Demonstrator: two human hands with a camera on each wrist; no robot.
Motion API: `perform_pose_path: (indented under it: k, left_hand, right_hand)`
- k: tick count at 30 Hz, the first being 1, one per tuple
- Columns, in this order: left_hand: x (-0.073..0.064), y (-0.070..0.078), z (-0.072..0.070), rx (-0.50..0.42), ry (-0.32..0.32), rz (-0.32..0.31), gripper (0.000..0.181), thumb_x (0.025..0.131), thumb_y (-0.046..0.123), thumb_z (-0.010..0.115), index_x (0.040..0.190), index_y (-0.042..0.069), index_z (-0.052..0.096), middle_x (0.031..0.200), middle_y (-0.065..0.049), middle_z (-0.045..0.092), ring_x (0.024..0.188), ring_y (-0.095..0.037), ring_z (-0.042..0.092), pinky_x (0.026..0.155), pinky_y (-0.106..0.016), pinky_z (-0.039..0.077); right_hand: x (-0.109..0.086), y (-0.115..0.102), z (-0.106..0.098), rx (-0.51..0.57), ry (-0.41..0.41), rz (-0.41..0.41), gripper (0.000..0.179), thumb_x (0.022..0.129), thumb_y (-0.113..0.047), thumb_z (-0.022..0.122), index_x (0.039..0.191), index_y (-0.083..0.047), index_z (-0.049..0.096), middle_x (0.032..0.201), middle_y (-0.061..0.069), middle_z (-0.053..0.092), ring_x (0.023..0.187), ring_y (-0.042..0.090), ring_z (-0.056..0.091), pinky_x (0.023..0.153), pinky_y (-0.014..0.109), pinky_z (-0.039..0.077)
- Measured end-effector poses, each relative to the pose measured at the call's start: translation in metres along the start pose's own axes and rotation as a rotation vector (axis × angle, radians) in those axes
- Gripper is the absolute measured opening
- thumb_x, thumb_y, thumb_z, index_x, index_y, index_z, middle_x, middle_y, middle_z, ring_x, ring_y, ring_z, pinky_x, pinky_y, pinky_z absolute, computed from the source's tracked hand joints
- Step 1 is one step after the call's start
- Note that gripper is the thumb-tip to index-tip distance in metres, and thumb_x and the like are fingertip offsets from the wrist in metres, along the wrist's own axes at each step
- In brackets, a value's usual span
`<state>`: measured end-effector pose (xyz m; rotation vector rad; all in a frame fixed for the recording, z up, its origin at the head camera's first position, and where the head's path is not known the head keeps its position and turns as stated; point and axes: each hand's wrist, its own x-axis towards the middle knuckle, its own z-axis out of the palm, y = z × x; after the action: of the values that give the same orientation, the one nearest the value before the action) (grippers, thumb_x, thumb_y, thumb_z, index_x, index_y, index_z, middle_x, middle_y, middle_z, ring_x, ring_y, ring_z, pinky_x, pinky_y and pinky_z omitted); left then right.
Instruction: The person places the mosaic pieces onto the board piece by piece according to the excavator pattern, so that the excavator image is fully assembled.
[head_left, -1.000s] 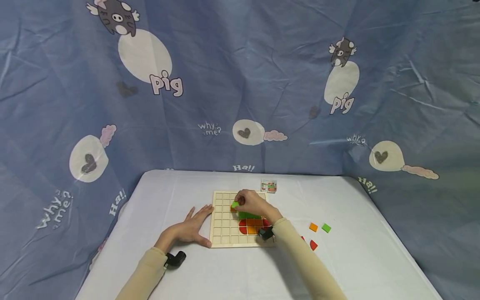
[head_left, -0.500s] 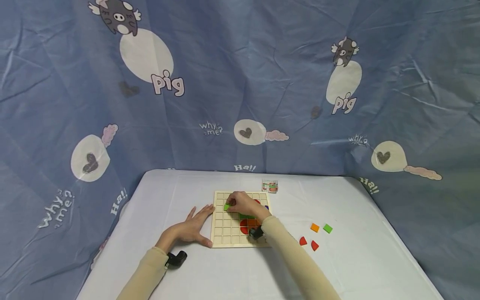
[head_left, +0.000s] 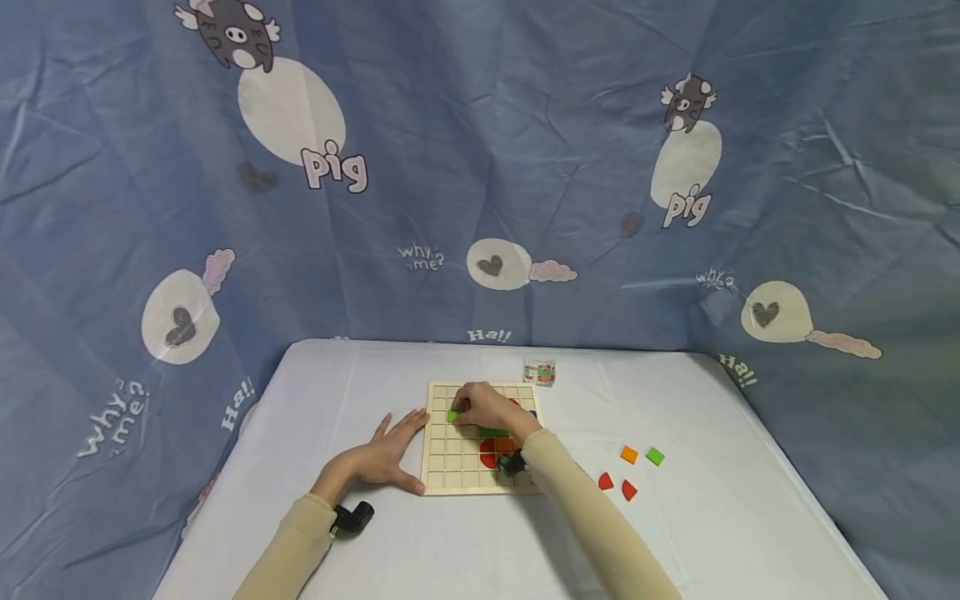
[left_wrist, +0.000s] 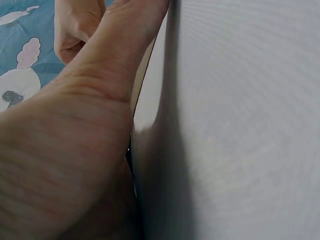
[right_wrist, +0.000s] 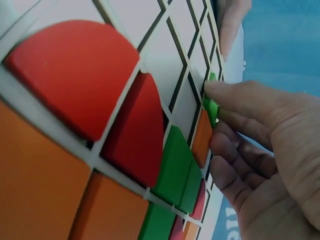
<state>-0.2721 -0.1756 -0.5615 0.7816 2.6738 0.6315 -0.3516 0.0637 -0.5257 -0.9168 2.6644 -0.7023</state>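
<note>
A wooden grid board [head_left: 442, 467] lies on the white table. My left hand [head_left: 382, 457] is spread flat along its left edge, thumb and fingertips touching the frame. My right hand [head_left: 489, 407] reaches over the board and pinches a green square tile [head_left: 452, 416] at an upper-left cell. In the right wrist view, thumb and fingers hold that green tile beside an orange tile [right_wrist: 202, 137] set in the grid. Red quarter-round tiles [right_wrist: 75, 75] and green tiles [right_wrist: 172, 160] also fill cells there. My right hand and forearm cover part of the board.
To the right of the board lie a loose orange tile [head_left: 629, 455], a green tile [head_left: 656, 456] and two red quarter-round tiles [head_left: 629, 490]. A small printed picture card [head_left: 540, 372] lies behind the board. A blue patterned cloth [head_left: 480, 167] hangs behind the table.
My right hand has moved left with the green tile, from beside the orange tile to the cell left of it, and stays there over the last half second. My left hand stays put.
</note>
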Motion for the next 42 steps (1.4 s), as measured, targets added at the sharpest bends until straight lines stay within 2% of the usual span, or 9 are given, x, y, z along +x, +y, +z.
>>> perform_pose_path:
  k: [5, 12, 16, 21, 24, 28, 34, 38, 42]
  left_hand:
    - [-0.001, 0.004, -0.002, -0.008, 0.004, 0.015, 0.13, 0.063, 0.07, 0.074, 0.155, 0.005, 0.009, 0.163, -0.013, 0.008, 0.151, -0.03, 0.005, 0.119, -0.058, -0.008]
    - [-0.003, 0.006, -0.004, -0.02, 0.012, 0.021, 0.129, 0.064, 0.069, 0.074, 0.155, 0.005, 0.009, 0.163, -0.013, 0.008, 0.151, -0.032, 0.005, 0.119, -0.059, -0.007]
    - [-0.003, 0.005, -0.003, -0.023, 0.015, 0.005, 0.13, 0.063, 0.07, 0.075, 0.155, 0.005, 0.008, 0.163, -0.013, 0.008, 0.151, -0.032, 0.005, 0.119, -0.059, -0.008]
    - [-0.002, 0.002, -0.002, -0.015, 0.018, -0.004, 0.132, 0.062, 0.07, 0.075, 0.155, 0.005, 0.008, 0.163, -0.013, 0.009, 0.151, -0.031, 0.005, 0.119, -0.058, -0.008]
    - [-0.002, 0.001, -0.001, -0.002, 0.016, -0.006, 0.133, 0.061, 0.072, 0.074, 0.155, 0.005, 0.008, 0.163, -0.013, 0.008, 0.151, -0.031, 0.005, 0.119, -0.058, -0.007]
    - [-0.001, 0.0, -0.001, -0.006, 0.017, -0.002, 0.133, 0.061, 0.072, 0.074, 0.155, 0.005, 0.008, 0.163, -0.013, 0.008, 0.151, -0.031, 0.005, 0.119, -0.058, -0.007]
    - [-0.002, 0.003, -0.001, -0.028, 0.024, 0.021, 0.131, 0.062, 0.069, 0.076, 0.154, 0.003, 0.01, 0.162, -0.015, 0.009, 0.15, -0.034, 0.006, 0.118, -0.061, -0.007]
    - [0.0, 0.002, 0.0, -0.013, 0.029, 0.028, 0.131, 0.063, 0.068, 0.076, 0.154, 0.002, 0.01, 0.162, -0.016, 0.01, 0.15, -0.034, 0.007, 0.118, -0.061, -0.005]
    - [-0.001, 0.002, -0.001, -0.009, 0.027, 0.027, 0.13, 0.064, 0.068, 0.075, 0.155, 0.003, 0.009, 0.163, -0.015, 0.009, 0.15, -0.034, 0.007, 0.118, -0.061, -0.006]
  right_hand:
    - [-0.01, 0.0, -0.008, 0.025, 0.046, -0.015, 0.026, 0.085, -0.024, 0.075, 0.106, -0.01, 0.071, 0.097, -0.003, 0.066, 0.084, 0.006, 0.06, 0.075, 0.017, 0.052]
    - [-0.046, 0.009, -0.03, 0.199, 0.129, -0.055, 0.031, 0.088, -0.024, 0.072, 0.113, -0.007, 0.067, 0.107, 0.008, 0.068, 0.09, 0.012, 0.062, 0.081, 0.027, 0.054]
    - [-0.076, 0.022, -0.043, 0.246, 0.171, -0.041, 0.031, 0.087, -0.027, 0.073, 0.112, -0.01, 0.067, 0.112, 0.011, 0.068, 0.097, 0.015, 0.064, 0.089, 0.035, 0.055]
    - [-0.121, 0.046, -0.05, 0.31, 0.242, 0.04, 0.03, 0.085, -0.022, 0.074, 0.111, -0.009, 0.067, 0.112, 0.011, 0.068, 0.102, 0.024, 0.065, 0.095, 0.045, 0.053]
    - [-0.15, 0.062, -0.051, 0.312, 0.285, 0.081, 0.031, 0.085, -0.018, 0.074, 0.112, -0.006, 0.067, 0.111, 0.012, 0.068, 0.104, 0.028, 0.065, 0.097, 0.049, 0.051]
    - [-0.19, 0.086, -0.051, 0.286, 0.346, 0.14, 0.036, 0.084, -0.021, 0.076, 0.114, -0.005, 0.066, 0.113, 0.014, 0.068, 0.107, 0.03, 0.064, 0.097, 0.052, 0.05]
    - [-0.243, 0.116, -0.048, 0.238, 0.433, 0.268, 0.039, 0.082, -0.029, 0.077, 0.114, -0.01, 0.066, 0.111, 0.005, 0.069, 0.104, 0.026, 0.065, 0.091, 0.047, 0.053]
    - [-0.269, 0.128, -0.043, 0.239, 0.425, 0.311, 0.038, 0.081, -0.031, 0.078, 0.112, -0.011, 0.066, 0.107, 0.002, 0.07, 0.099, 0.019, 0.065, 0.087, 0.039, 0.054]
    - [-0.284, 0.13, -0.038, 0.231, 0.371, 0.291, 0.036, 0.08, -0.031, 0.079, 0.11, -0.014, 0.067, 0.109, 0.0, 0.069, 0.099, 0.013, 0.063, 0.087, 0.031, 0.052]
